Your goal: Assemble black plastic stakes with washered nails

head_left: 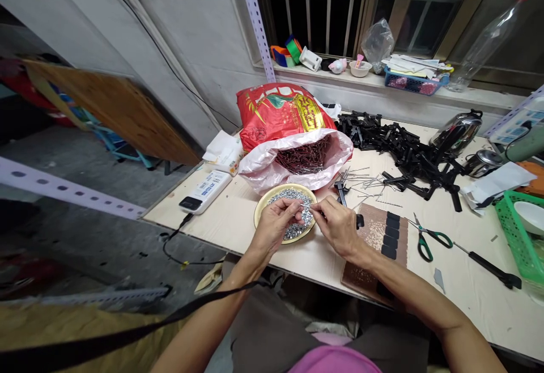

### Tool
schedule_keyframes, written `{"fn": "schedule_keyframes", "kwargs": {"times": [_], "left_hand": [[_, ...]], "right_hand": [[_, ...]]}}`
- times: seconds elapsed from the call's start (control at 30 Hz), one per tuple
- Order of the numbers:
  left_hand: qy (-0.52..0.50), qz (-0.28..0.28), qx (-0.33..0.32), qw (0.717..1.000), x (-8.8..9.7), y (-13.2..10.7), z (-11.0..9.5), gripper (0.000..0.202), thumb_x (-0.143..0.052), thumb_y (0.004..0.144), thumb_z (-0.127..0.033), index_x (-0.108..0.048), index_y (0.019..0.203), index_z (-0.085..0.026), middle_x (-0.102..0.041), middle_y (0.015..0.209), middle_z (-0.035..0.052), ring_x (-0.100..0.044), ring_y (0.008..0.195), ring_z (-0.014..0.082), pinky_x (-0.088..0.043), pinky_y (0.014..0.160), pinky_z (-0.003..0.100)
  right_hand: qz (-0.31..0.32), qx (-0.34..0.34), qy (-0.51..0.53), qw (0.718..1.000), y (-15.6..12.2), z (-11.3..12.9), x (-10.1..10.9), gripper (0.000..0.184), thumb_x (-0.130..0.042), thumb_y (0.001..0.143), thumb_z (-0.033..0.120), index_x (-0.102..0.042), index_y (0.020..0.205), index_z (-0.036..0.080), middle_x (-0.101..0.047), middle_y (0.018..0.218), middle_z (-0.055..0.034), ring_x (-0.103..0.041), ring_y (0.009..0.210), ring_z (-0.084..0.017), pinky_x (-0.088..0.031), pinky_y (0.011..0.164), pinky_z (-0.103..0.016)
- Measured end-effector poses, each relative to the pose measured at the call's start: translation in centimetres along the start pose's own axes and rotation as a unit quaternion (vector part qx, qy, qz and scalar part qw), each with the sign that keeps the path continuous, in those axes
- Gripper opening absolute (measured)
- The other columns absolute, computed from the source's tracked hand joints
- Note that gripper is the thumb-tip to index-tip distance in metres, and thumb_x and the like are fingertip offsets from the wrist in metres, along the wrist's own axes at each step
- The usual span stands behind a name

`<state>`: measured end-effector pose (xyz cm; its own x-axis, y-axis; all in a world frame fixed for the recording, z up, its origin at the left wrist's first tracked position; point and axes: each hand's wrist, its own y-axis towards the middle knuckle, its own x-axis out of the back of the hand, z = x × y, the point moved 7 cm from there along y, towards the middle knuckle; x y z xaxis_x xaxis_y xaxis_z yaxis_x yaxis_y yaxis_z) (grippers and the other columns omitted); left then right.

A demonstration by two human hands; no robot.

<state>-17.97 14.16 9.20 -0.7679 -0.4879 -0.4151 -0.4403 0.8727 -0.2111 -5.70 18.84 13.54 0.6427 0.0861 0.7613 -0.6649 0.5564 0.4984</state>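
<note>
My left hand (278, 220) is closed in a pinch over a cream bowl (257, 227) of small shiny metal nuts (293, 230). Facing it, my right hand (338, 223) also pinches, at the bowl's right rim. Between the fingertips a thin silvery rod (305, 206) shows; its far end is hidden by my left fingers, and whatever else they hold is too small to make out. Just behind the bowl, a red sack (272, 113) lies with its white mouth open, full of long thin dark-red rods (306, 157). A black clamp-like part (341, 191) lies beyond my right hand.
Black plastic parts (395, 146) pile up at the back right, near loose thin rods (369, 183). A brown mat (374, 231) with black pads, scissors (425, 240), a black-handled tool (488, 265) and a green basket (516, 242) lie rightward. A white power bank (206, 191) sits left.
</note>
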Motion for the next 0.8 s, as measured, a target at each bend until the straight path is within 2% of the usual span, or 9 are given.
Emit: {"fn": "schedule_keyframes", "kwargs": {"times": [0.1,0.23,0.3,0.47,0.6,0.7,0.8], "left_hand": [[-0.019,-0.029,-0.038,0.999,-0.5,-0.4,-0.3,0.046,-0.087,0.045,-0.045,-0.066,0.07,-0.012,-0.061,0.056,-0.0031,-0.053,0.046,0.0059,-0.051,0.047,0.019],[-0.035,-0.028,-0.03,0.999,-0.8,-0.2,0.0,0.045,-0.087,0.045,-0.042,-0.067,0.071,-0.011,-0.063,0.058,-0.0024,-0.053,0.045,0.0053,-0.051,0.047,0.018],[-0.046,-0.009,0.004,0.999,-0.9,0.1,0.5,0.039,-0.087,0.05,-0.036,-0.066,0.071,-0.011,-0.062,0.058,-0.0024,-0.052,0.045,0.005,-0.051,0.047,0.017],[-0.085,0.045,0.16,0.982,-0.5,0.5,1.9,0.017,-0.081,0.063,-0.014,-0.065,0.069,-0.011,-0.059,0.059,-0.0015,-0.05,0.046,0.0032,-0.048,0.044,0.012],[-0.109,0.073,0.235,0.963,-0.2,0.2,2.5,0.012,-0.074,0.07,-0.006,-0.064,0.067,-0.012,-0.056,0.061,0.0,-0.049,0.048,0.0029,-0.047,0.044,0.009],[-0.123,0.052,0.252,0.959,0.0,0.2,2.9,0.012,-0.073,0.07,-0.005,-0.064,0.066,-0.012,-0.057,0.063,0.0006,-0.049,0.049,0.0029,-0.047,0.045,0.008],[-0.098,0.026,0.208,0.973,0.1,0.4,3.0,0.013,-0.077,0.066,-0.008,-0.065,0.068,-0.011,-0.058,0.061,-0.0001,-0.05,0.047,0.0031,-0.048,0.045,0.01]], "right_hand": [[-0.034,-0.001,-0.011,0.999,-0.2,0.1,0.1,0.023,-0.046,0.096,0.027,-0.063,0.084,0.018,-0.064,0.078,-0.0038,-0.06,0.069,-0.012,-0.041,0.061,-0.021],[-0.059,-0.01,0.012,0.998,-0.4,-0.1,0.4,0.02,-0.047,0.096,0.025,-0.063,0.087,0.018,-0.064,0.08,-0.0029,-0.06,0.07,-0.011,-0.042,0.06,-0.02],[-0.054,-0.003,-0.005,0.999,-0.5,-0.1,0.4,0.021,-0.047,0.096,0.025,-0.064,0.086,0.018,-0.064,0.079,-0.0032,-0.06,0.07,-0.011,-0.042,0.06,-0.02],[-0.041,0.029,-0.042,0.998,-0.6,0.3,0.5,0.026,-0.044,0.098,0.026,-0.065,0.086,0.018,-0.064,0.076,-0.0038,-0.059,0.069,-0.012,-0.04,0.061,-0.022],[-0.03,0.061,-0.047,0.997,-0.6,0.6,0.7,0.031,-0.04,0.1,0.028,-0.065,0.086,0.018,-0.063,0.074,-0.004,-0.059,0.069,-0.013,-0.04,0.063,-0.024],[-0.033,0.069,-0.035,0.996,-0.6,0.6,0.6,0.03,-0.039,0.1,0.028,-0.064,0.088,0.017,-0.064,0.077,-0.0032,-0.058,0.067,-0.011,-0.04,0.062,-0.022],[-0.065,0.092,-0.097,0.989,-0.6,0.8,0.7,0.03,-0.04,0.1,0.024,-0.063,0.081,0.018,-0.063,0.071,-0.0016,-0.055,0.063,-0.012,-0.037,0.059,-0.024]]}}
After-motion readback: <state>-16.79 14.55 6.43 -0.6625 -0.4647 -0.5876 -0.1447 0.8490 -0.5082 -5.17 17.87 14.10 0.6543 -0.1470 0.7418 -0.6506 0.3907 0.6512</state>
